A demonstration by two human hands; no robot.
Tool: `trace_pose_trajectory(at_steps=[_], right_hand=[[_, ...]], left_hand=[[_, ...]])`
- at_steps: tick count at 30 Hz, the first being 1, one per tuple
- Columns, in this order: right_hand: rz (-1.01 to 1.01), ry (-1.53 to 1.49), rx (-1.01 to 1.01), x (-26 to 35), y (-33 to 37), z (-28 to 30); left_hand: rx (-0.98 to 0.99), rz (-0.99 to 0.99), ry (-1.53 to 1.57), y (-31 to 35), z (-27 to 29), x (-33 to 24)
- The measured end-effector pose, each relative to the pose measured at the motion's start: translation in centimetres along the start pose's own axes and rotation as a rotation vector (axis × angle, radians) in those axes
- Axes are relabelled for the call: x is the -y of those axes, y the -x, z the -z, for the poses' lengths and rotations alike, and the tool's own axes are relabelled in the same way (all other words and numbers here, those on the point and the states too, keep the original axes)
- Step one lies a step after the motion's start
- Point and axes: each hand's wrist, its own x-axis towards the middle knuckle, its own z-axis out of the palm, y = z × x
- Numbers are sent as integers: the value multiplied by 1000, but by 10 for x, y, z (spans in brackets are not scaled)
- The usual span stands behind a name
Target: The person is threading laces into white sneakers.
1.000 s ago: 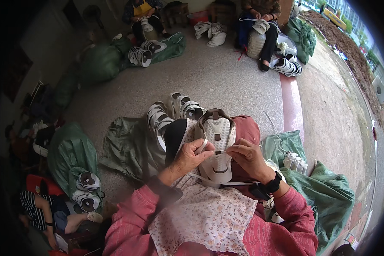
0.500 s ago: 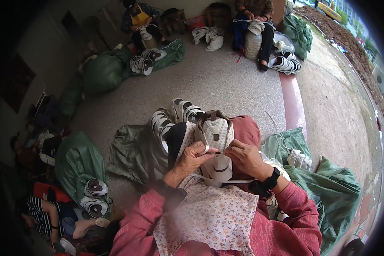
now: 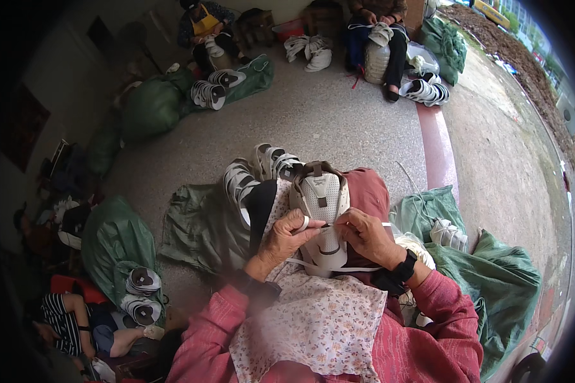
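A cream shoe upper (image 3: 331,191) with a brown collar and perforated tongue sits upright on my lap, its toe toward me. My left hand (image 3: 280,239) is closed in a pinch at the upper's left edge, a white band round one finger. Opposite, my right hand (image 3: 372,241) pinches a white lace at the right edge; a lace end sticks out beside its knuckles. More lace (image 3: 351,269) crosses below the toe. The fingertips nearly meet over the tongue and hide the eyelets between them. A floral apron (image 3: 306,325) covers my lap.
Striped white shoe uppers (image 3: 239,185) stack beyond my left knee. Green sacks (image 3: 501,271) lie at my right, with a bundle of white laces (image 3: 450,235). Another green sack (image 3: 118,236) stands at left. Two people sit working at the far wall; another person (image 3: 70,319) is at lower left.
Both hands stay at the upper with nearly the same pinch. A white lace end now shows to the right of my right hand. The view has shifted slightly.
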Motion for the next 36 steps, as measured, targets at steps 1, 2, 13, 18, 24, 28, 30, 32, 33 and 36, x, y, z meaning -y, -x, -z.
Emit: trace_pose_trajectory(at_steps=[1,2,13,18,24,28,30,32,33,36], right_hand=[[1,1,1,0,0,0],[24,25,10,1,0,0],[259,446,171,12,-22,4],[236,409,193,13,-25,11],[121,395,270,21,-31,14],[125,385,312,22,-38,11],[215,171,289,10,-40,13],[199,146,279,6,-38,15],[196,90,285,5,-36,15],[208,118,214,2,-30,11]], left_hand=[[4,2,-12,0,1,0],[8,4,-24,1,1,0],[50,149,145,3,5,-4],[101,178,125,3,10,-2],[109,156,151,-2,8,-5],[51,187,193,3,8,1],[-15,153,108,6,6,-5],[-8,63,-5,5,5,-9],[-25,-3,-132,5,4,-12],[-65,72,-82,1,-2,-20]])
